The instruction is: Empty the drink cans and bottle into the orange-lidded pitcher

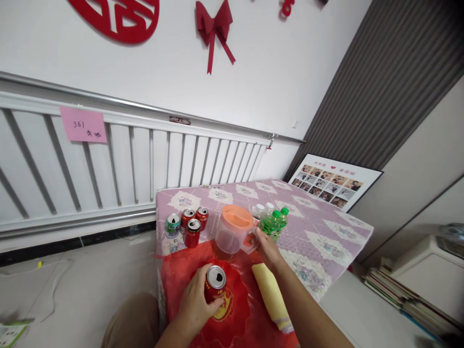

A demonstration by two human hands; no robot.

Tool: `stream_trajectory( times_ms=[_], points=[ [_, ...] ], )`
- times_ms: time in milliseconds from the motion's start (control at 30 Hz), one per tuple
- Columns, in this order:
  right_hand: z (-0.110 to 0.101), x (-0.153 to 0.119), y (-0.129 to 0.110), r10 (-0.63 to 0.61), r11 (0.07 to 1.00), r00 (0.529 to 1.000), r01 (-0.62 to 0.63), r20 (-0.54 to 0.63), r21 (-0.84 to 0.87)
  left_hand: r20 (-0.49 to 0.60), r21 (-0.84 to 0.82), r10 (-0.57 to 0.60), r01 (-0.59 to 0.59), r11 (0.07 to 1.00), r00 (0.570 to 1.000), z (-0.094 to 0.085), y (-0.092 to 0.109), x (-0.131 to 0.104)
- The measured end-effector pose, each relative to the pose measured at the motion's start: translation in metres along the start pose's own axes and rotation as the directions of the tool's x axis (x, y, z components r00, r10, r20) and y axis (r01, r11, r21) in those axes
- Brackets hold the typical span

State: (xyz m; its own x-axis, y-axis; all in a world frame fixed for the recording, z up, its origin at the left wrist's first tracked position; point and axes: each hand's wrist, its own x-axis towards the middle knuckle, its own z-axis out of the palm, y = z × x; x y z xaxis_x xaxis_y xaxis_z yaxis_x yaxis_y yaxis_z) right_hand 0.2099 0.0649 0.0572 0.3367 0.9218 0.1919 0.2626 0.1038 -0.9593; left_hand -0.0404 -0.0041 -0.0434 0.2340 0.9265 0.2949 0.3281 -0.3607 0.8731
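My left hand (195, 303) is wrapped around a red drink can (214, 285) with an opened top, held above a red scalloped tray (235, 328) with a yellow print. My right hand (267, 247) grips the handle of a translucent plastic pitcher (230, 234) with an orange lid (237, 216). The pitcher's bottom is near the tray's far edge; whether it touches is unclear. A rolled yellow cloth (271, 296) lies right of the tray, below my right forearm. Behind my left hand stand several cans, among them a red can (192, 234) and a teal can (173, 225).
Behind the pitcher's handle stand green-capped bottles (273, 223) and white-capped bottles (263, 210). Red plastic sheeting (174, 278) covers the near part of the patterned tablecloth (308, 232). A radiator (141, 164) runs along the wall; a photo board (333, 181) leans beyond the table.
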Motion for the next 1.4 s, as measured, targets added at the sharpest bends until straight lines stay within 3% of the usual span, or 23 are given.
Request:
stream_trajectory(
  times_ms=[167,333,600,800,1033,1233,1400],
  points=[
    [0.018,-0.001,-0.006,0.048,0.989,0.999,-0.047,0.001,0.141,0.004,0.002,-0.013,0.013,1.000,1.000,0.000,0.003,0.001],
    [0.025,0.000,-0.030,0.058,0.979,0.998,-0.055,-0.010,0.195,-0.013,0.004,-0.013,0.013,1.000,1.000,0.002,0.001,0.000],
    [-0.014,-0.003,-0.101,-0.013,0.985,1.000,0.015,-0.009,0.172,-0.006,0.007,-0.031,0.031,0.999,1.000,-0.001,0.005,0.001],
    [-0.045,-0.026,-0.132,-0.020,0.997,1.000,0.018,0.020,0.078,-0.008,-0.012,-0.012,0.012,1.000,1.000,-0.008,0.014,0.001],
    [-0.068,-0.056,-0.130,0.041,0.988,0.997,-0.031,0.059,-0.151,0.001,-0.022,-0.011,0.011,1.000,1.000,-0.010,0.014,0.000],
    [-0.064,-0.074,-0.142,0.001,0.912,0.990,0.058,0.142,-0.407,-0.006,-0.017,0.007,-0.007,1.000,1.000,-0.011,0.013,-0.001],
    [-0.052,-0.083,-0.154,-0.051,0.827,0.989,0.120,0.140,-0.549,-0.012,-0.015,0.005,-0.005,1.000,1.000,-0.011,0.014,-0.001]
  ],
)
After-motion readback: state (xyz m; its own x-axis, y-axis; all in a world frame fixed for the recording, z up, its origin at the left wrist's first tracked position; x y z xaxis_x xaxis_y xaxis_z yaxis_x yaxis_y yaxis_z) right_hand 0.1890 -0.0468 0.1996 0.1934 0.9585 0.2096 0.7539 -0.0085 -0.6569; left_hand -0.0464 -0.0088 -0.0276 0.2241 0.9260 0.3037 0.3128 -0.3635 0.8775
